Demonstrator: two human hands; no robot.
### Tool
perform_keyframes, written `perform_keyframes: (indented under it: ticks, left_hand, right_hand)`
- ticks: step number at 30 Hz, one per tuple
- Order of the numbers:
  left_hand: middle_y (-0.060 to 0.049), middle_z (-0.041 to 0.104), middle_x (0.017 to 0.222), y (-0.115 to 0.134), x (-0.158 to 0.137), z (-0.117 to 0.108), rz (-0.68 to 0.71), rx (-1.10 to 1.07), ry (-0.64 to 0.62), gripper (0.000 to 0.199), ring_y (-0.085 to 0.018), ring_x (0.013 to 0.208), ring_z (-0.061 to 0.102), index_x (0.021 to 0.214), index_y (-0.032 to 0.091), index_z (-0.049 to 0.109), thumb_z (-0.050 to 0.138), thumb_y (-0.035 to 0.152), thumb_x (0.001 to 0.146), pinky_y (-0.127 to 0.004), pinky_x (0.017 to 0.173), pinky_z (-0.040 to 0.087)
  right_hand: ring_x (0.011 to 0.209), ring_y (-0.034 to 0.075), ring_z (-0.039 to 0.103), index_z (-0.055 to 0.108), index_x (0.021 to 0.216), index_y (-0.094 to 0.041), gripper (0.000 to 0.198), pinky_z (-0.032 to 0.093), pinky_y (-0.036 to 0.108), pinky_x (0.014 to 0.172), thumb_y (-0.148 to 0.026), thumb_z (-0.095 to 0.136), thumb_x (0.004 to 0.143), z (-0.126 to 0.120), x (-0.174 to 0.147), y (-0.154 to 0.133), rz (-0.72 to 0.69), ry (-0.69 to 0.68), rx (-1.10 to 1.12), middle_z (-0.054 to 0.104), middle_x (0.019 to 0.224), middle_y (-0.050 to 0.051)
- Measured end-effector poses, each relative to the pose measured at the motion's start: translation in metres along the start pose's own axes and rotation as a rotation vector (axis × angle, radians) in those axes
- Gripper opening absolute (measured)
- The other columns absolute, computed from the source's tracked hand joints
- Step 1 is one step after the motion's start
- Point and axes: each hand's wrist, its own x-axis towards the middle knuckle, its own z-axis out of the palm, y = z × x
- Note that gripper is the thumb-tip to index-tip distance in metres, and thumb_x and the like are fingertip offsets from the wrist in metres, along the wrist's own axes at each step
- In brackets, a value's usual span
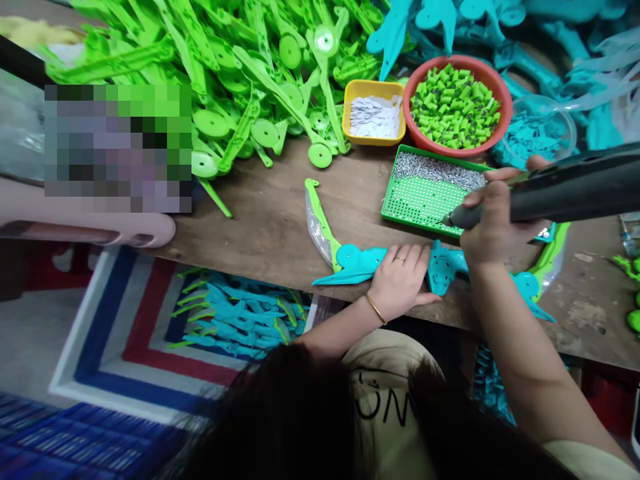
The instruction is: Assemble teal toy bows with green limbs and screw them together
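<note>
A blue and green bow-shaped plastic piece (360, 259) lies along the table's near edge, with green curved arms and clear film at both ends. My left hand (403, 279) rests over its blue middle, fingers across the far side and thumb on the near side. A dark electric screwdriver (560, 187) is wrapped in my right hand (493, 223). The screwdriver's tip points down at a green perforated tray (417, 200) heaped with small silver screws (435, 170) along its far side. My right forearm covers part of the bow-shaped piece.
Behind stand a yellow box (375, 137) of white slips and a red bowl (507, 100) of green cylinders. Piled green parts (265, 133) and blue parts (540, 67) fill the back. Assembled pieces (240, 313) lie in a container below left. A pink chair-like edge (155, 230) juts in.
</note>
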Motion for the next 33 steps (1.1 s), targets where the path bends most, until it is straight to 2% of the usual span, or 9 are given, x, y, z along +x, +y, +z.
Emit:
perform_keyframes:
  ticks: [4, 7, 13, 17, 20, 22, 24, 28, 33]
  left_hand:
    - [-0.022, 0.057, 0.132, -0.001, -0.001, 0.006, 0.014, -0.017, 0.04, 0.089, -0.032, 0.126, 0.051, 0.138, 0.001, 0.046, 0.06, 0.067, 0.08, -0.044, 0.112, 0.031]
    - [-0.022, 0.056, 0.135, -0.001, -0.003, 0.009, 0.016, -0.015, 0.065, 0.084, -0.032, 0.13, 0.05, 0.137, 0.002, 0.048, 0.057, 0.066, 0.083, -0.045, 0.114, 0.03]
    - [-0.022, 0.057, 0.135, -0.001, -0.003, 0.011, 0.035, 0.018, 0.092, 0.086, -0.033, 0.129, 0.051, 0.136, -0.001, 0.049, 0.055, 0.067, 0.084, -0.046, 0.114, 0.031]
    - [-0.022, 0.056, 0.137, -0.002, -0.002, 0.011, 0.041, 0.031, 0.078, 0.088, -0.033, 0.13, 0.05, 0.137, -0.001, 0.048, 0.055, 0.068, 0.083, -0.046, 0.114, 0.032]
    - [-0.021, 0.056, 0.137, -0.002, -0.003, 0.012, 0.038, 0.036, 0.088, 0.088, -0.032, 0.13, 0.05, 0.137, 0.0, 0.049, 0.053, 0.07, 0.084, -0.046, 0.114, 0.032]
    - [-0.021, 0.057, 0.135, -0.002, -0.004, 0.012, 0.038, 0.037, 0.094, 0.088, -0.032, 0.129, 0.051, 0.136, 0.0, 0.049, 0.051, 0.071, 0.084, -0.046, 0.113, 0.033]
    - [-0.021, 0.059, 0.133, -0.002, -0.004, 0.012, 0.04, 0.035, 0.093, 0.088, -0.031, 0.127, 0.052, 0.136, 0.0, 0.05, 0.051, 0.071, 0.084, -0.046, 0.113, 0.034]
    - [-0.022, 0.06, 0.131, -0.002, -0.003, 0.012, 0.034, 0.036, 0.106, 0.088, -0.031, 0.126, 0.053, 0.136, 0.0, 0.05, 0.048, 0.071, 0.085, -0.046, 0.112, 0.035]
    - [-0.021, 0.061, 0.129, -0.002, -0.002, 0.012, 0.041, 0.044, 0.116, 0.086, -0.031, 0.123, 0.054, 0.135, 0.0, 0.051, 0.046, 0.071, 0.086, -0.045, 0.111, 0.036]
  right_hand:
    - [0.046, 0.006, 0.052, 0.058, 0.111, -0.033, 0.032, 0.045, 0.025, 0.043, -0.036, 0.07, 0.082, -0.015, -0.005, -0.036, 0.056, -0.055, -0.009, 0.061, 0.086, -0.005]
    - [0.047, 0.005, 0.052, 0.055, 0.112, -0.032, 0.034, 0.048, 0.023, 0.044, -0.034, 0.07, 0.081, -0.024, -0.016, -0.048, 0.109, -0.127, -0.016, 0.061, 0.087, -0.006]
    - [0.045, 0.006, 0.051, 0.057, 0.109, -0.034, 0.037, 0.048, 0.023, 0.042, -0.034, 0.075, 0.077, -0.028, -0.028, -0.034, 0.153, -0.125, 0.013, 0.062, 0.083, -0.008]
    - [0.045, 0.007, 0.052, 0.059, 0.112, -0.035, 0.04, 0.048, 0.024, 0.043, -0.032, 0.076, 0.076, -0.03, -0.039, -0.02, 0.163, -0.168, 0.011, 0.058, 0.071, -0.009]
    - [0.045, 0.008, 0.053, 0.057, 0.111, -0.033, 0.041, 0.052, 0.025, 0.047, -0.035, 0.077, 0.075, -0.032, -0.043, -0.019, 0.147, -0.196, -0.04, 0.054, 0.064, -0.011]
    - [0.045, 0.007, 0.053, 0.057, 0.111, -0.031, 0.04, 0.052, 0.025, 0.047, -0.032, 0.076, 0.076, -0.03, -0.037, -0.024, 0.149, -0.219, -0.024, 0.058, 0.068, -0.01]
    - [0.044, 0.006, 0.052, 0.058, 0.111, -0.029, 0.037, 0.047, 0.023, 0.042, -0.029, 0.074, 0.078, -0.025, -0.023, -0.026, 0.111, -0.157, 0.01, 0.064, 0.078, -0.008]
    - [0.045, 0.005, 0.052, 0.057, 0.11, -0.027, 0.03, 0.043, 0.023, 0.041, -0.028, 0.069, 0.082, -0.014, 0.005, -0.011, -0.035, 0.105, -0.072, 0.065, 0.089, -0.004]
    - [0.048, 0.006, 0.052, 0.05, 0.119, -0.024, 0.038, 0.05, 0.027, 0.049, -0.032, 0.067, 0.086, -0.012, 0.002, 0.025, -0.021, 0.103, -0.165, 0.061, 0.087, -0.004]
